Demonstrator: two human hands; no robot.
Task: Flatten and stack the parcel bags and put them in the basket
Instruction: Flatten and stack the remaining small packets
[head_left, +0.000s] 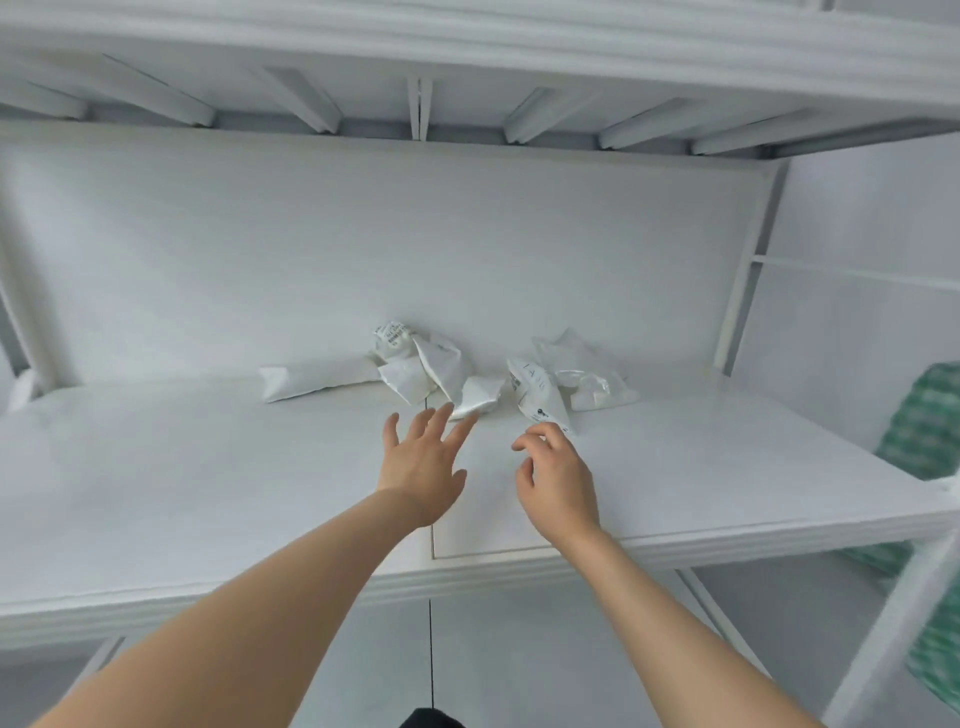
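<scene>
The crumpled parcel bags (441, 366) look light, limp and slippery, best pinched at a corner; left hand (421, 467) hovers spread, right hand (558, 478) loosely curled, holding nothing.

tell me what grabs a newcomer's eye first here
A heap of crumpled white parcel bags lies at the back of the white shelf, near the middle. Two bare arms reach for it: the left hand with fingers spread, the right hand loosely curled by a printed bag. A green patterned thing shows at the right edge.
</scene>
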